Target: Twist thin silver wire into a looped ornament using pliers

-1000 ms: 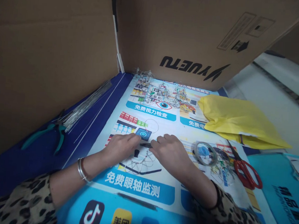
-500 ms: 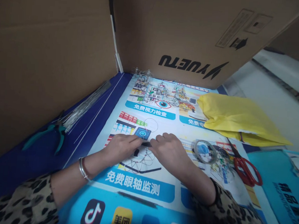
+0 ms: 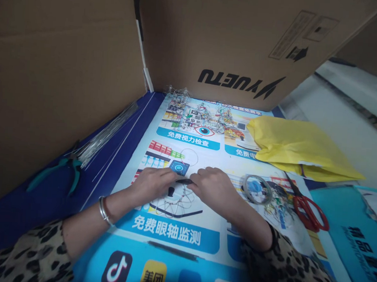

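My left hand (image 3: 152, 183) and my right hand (image 3: 215, 189) come close together over the printed mat, both with fingers closed. A short dark strip (image 3: 184, 181) spans the gap between my fingertips, and both hands pinch it. Just below it lies a flower-like piece of looped thin wire (image 3: 178, 202), partly covered by my left hand. Whether my fingers also grip that wire is hidden. A thin wire ring (image 3: 190, 157) shows above my hands. Nearer to me, several loose black strips (image 3: 172, 250) rest on the mat.
Teal-handled pliers (image 3: 59, 171) and a bundle of straight wires (image 3: 107, 138) lie at left. Tangled wire pieces (image 3: 220, 117) sit at the back. To the right are a tape roll (image 3: 257, 190), red-handled scissors (image 3: 310, 212) and a yellow bag (image 3: 303, 143). Cardboard (image 3: 233, 41) walls the back and left.
The view has shifted slightly. The gap between my fingertips looks a little wider, with more of the dark strip showing. Both hands keep nearly the same place.
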`<move>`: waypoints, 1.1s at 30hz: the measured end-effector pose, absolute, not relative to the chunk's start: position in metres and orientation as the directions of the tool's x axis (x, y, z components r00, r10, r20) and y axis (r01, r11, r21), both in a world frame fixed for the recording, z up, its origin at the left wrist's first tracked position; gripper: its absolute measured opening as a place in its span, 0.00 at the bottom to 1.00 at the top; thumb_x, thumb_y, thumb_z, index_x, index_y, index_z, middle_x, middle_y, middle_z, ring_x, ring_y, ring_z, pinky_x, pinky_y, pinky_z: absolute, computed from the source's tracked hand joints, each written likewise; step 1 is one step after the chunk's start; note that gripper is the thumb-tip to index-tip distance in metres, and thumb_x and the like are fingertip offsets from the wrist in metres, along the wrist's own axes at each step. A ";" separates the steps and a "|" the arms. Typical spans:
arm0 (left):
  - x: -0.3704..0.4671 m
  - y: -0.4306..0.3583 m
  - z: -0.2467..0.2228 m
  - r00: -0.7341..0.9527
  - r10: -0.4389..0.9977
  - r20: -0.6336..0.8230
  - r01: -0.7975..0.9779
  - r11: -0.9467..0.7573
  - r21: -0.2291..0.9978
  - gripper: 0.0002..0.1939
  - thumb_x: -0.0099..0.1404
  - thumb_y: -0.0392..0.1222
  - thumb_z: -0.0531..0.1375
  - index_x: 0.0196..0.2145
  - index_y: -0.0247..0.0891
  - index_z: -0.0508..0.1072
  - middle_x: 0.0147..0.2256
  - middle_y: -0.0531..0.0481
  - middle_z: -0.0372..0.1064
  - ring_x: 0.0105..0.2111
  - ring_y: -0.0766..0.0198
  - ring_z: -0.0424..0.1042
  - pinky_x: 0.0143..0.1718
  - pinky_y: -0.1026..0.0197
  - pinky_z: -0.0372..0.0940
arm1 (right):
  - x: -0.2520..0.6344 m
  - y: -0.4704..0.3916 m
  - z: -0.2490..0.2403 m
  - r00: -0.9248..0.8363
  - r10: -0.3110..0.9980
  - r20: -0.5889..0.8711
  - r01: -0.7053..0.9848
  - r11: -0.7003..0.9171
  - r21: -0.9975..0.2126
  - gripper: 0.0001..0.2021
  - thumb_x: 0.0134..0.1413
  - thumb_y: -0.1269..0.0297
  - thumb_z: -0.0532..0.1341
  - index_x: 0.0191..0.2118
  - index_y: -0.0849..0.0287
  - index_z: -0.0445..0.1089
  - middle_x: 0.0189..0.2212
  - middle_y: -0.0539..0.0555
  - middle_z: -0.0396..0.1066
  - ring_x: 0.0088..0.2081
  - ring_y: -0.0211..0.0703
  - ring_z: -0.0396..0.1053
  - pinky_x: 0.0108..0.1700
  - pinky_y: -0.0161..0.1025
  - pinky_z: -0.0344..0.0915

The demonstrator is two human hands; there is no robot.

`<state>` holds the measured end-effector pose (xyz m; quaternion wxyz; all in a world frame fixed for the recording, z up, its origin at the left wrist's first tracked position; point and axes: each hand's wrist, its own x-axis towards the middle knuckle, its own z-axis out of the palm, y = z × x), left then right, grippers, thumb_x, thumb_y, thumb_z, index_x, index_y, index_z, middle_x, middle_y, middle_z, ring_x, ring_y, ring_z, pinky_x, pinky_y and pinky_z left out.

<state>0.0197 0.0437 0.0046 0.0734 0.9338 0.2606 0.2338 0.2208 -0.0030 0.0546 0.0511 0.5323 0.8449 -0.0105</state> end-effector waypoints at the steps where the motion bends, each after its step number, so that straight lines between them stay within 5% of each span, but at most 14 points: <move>1: 0.019 0.044 0.005 0.755 0.520 0.398 0.447 -0.854 0.268 0.13 0.61 0.31 0.47 0.37 0.40 0.69 0.26 0.54 0.68 0.24 0.69 0.67 0.20 0.67 0.57 | 0.222 -0.003 0.055 -0.426 0.898 -0.107 0.902 0.431 0.033 0.10 0.56 0.57 0.56 0.33 0.57 0.68 0.29 0.53 0.70 0.34 0.43 0.65 0.33 0.37 0.51; 18: 0.017 0.045 -0.004 0.738 0.566 0.368 0.496 -0.824 0.274 0.09 0.66 0.36 0.49 0.35 0.39 0.68 0.26 0.54 0.69 0.25 0.69 0.68 0.24 0.67 0.59 | 0.231 0.005 0.053 -0.440 0.891 -0.110 0.894 0.447 0.044 0.10 0.57 0.57 0.55 0.32 0.56 0.68 0.29 0.51 0.71 0.32 0.41 0.66 0.31 0.36 0.51; 26: 0.015 0.046 -0.009 0.572 0.717 0.400 0.676 -0.687 0.265 0.07 0.65 0.39 0.51 0.33 0.38 0.68 0.26 0.53 0.70 0.24 0.68 0.69 0.26 0.66 0.59 | 0.229 0.009 0.049 -0.391 0.920 -0.008 0.920 0.392 0.030 0.11 0.59 0.57 0.52 0.35 0.56 0.69 0.29 0.51 0.69 0.33 0.40 0.64 0.32 0.36 0.49; 33: 0.015 0.047 -0.012 0.529 0.745 0.406 0.710 -0.651 0.269 0.06 0.64 0.39 0.52 0.34 0.39 0.68 0.25 0.54 0.71 0.24 0.67 0.68 0.26 0.66 0.58 | 0.225 0.006 0.047 -0.506 0.862 -0.045 0.862 0.507 0.018 0.11 0.58 0.56 0.54 0.36 0.57 0.69 0.30 0.52 0.68 0.35 0.41 0.63 0.35 0.37 0.48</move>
